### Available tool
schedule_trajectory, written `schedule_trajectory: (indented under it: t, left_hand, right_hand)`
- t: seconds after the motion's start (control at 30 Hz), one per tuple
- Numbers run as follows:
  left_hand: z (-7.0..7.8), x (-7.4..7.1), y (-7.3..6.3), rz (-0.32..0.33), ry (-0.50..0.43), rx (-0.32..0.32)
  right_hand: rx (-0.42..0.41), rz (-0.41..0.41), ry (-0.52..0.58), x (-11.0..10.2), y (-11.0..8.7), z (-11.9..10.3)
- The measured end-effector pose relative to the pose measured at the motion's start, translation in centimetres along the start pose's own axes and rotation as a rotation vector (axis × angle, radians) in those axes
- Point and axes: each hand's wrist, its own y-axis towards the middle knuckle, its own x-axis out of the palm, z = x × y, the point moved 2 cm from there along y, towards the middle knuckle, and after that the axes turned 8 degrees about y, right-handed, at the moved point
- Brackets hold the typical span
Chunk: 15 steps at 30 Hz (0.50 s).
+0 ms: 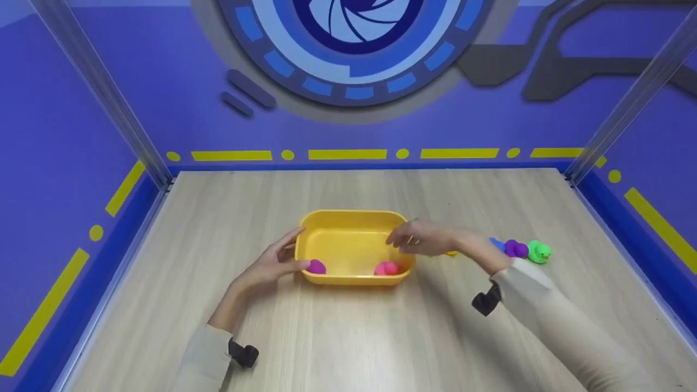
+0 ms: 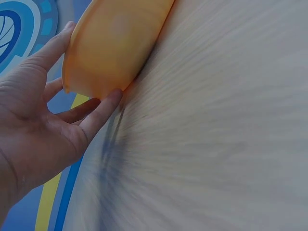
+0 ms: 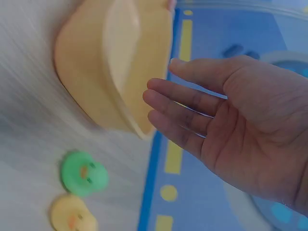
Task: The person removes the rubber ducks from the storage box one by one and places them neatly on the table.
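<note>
A yellow plastic tub (image 1: 348,247) stands on the table. My left hand (image 1: 272,265) grips its left end, thumb near the front corner and fingers spread along the outside; the left wrist view shows the fingertips against the tub wall (image 2: 108,53). In the tub are a purple toy (image 1: 316,267) at the front left and a pink rubber duck (image 1: 386,268) at the front right. Over the tub's right rim is my right hand (image 1: 427,237), fingers extended with nothing between them. A green duck (image 3: 83,173) and a yellow duck (image 3: 72,214) sit beside the tub's right end.
Right of the tub, a blue toy (image 1: 496,243), a purple duck (image 1: 515,249) and another green duck (image 1: 539,252) stand in a row, partly behind the right forearm. Blue panels (image 1: 125,125) with yellow markings wall in the wooden table (image 1: 348,337).
</note>
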Motion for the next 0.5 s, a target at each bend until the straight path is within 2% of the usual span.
schedule_trajectory:
  t: [0.13,0.27,0.4,0.5]
  left_hand:
    - [0.0,0.1,0.1,0.007,-0.009,0.003]
    - [-0.1,0.2,0.1,-0.004,-0.019,0.022]
    - [-0.3,0.1,0.1,-0.016,-0.051,0.031]
    - [-0.3,0.0,0.1,-0.019,-0.068,0.033]
  right_hand:
    - [0.042,-0.09,-0.049,2.1,1.8,0.2]
    - [0.045,-0.134,-0.123,3.2,2.9,0.4]
    - [0.041,-0.124,-0.16,3.5,3.6,0.4]
    - [0.026,-0.058,-0.162,3.3,4.1,0.6]
